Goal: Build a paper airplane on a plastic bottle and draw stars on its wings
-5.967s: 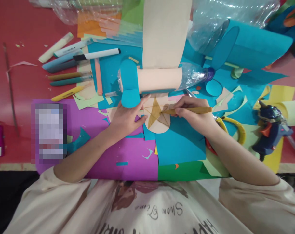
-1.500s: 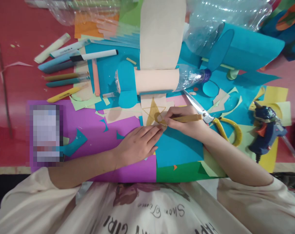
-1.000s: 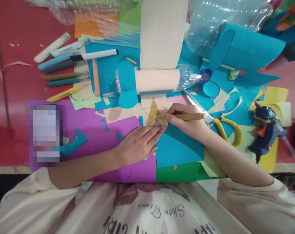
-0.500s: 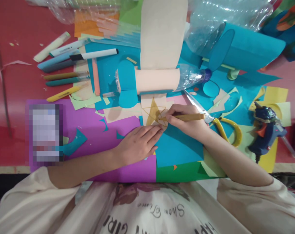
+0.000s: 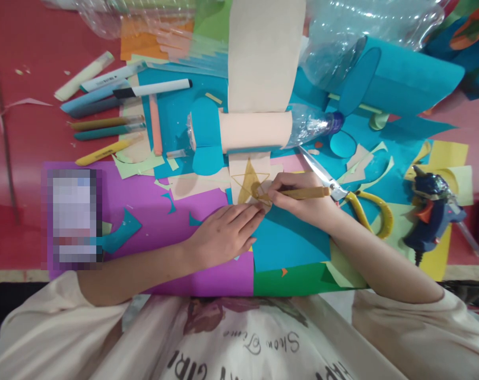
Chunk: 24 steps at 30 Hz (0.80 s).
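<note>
My right hand (image 5: 302,198) is closed around a brown marker (image 5: 308,193), its tip down at a star (image 5: 247,182) drawn on cream paper (image 5: 239,161). The star is partly filled in with golden brown; its right side shows outline only. Lying flat with fingers stretched out, my left hand (image 5: 229,229) presses the lower edge of that paper. Just beyond the star lies a plastic bottle (image 5: 314,124) on its side, wrapped in a cream paper band (image 5: 257,130), with blue rounded paper pieces (image 5: 206,124) near its base.
Yellow-handled scissors (image 5: 358,203) lie right of my right hand, and a blue glue gun (image 5: 433,211) farther right. Several markers (image 5: 108,124) and a blurred phone (image 5: 75,216) are at left. A blue paper-covered cylinder (image 5: 413,79) stands out at the upper right. Paper scraps surround everything.
The marker tip and my right hand have shifted slightly left and down on the star. My left hand stays in place.
</note>
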### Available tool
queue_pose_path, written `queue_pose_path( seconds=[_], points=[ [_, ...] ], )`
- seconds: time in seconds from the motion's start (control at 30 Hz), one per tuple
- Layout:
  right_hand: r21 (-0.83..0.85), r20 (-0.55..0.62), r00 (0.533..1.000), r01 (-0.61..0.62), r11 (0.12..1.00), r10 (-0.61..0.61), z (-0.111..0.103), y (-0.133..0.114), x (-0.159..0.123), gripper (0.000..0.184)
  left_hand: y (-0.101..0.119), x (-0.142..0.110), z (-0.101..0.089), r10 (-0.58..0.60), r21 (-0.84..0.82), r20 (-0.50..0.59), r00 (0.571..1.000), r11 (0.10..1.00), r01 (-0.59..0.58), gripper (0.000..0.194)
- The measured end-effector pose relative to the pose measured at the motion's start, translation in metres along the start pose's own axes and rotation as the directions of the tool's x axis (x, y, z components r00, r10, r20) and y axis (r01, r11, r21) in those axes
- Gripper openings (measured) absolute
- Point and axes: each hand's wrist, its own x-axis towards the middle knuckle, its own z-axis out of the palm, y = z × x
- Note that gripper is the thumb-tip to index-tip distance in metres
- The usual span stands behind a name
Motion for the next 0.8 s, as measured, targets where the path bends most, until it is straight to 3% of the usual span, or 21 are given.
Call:
queue_pose_path(
  seconds=[0.37,0.8],
  points=[
    [0.034,-0.059,0.998,-0.035,0.999,0.037,-0.0014,0.0033,0.0008,0.016,0.0002,-0.0008,0.0012,-0.003,-0.039,0.003,1.000,0.999,0.003,0.048],
    [0.031,-0.045,0.998,-0.037,0.999,0.038,-0.0006,0.0047,0.0007,0.018,0.0003,-0.0001,0.0003,0.009,0.002,-0.046,0.999,1.000,-0.009,0.044]
  ],
)
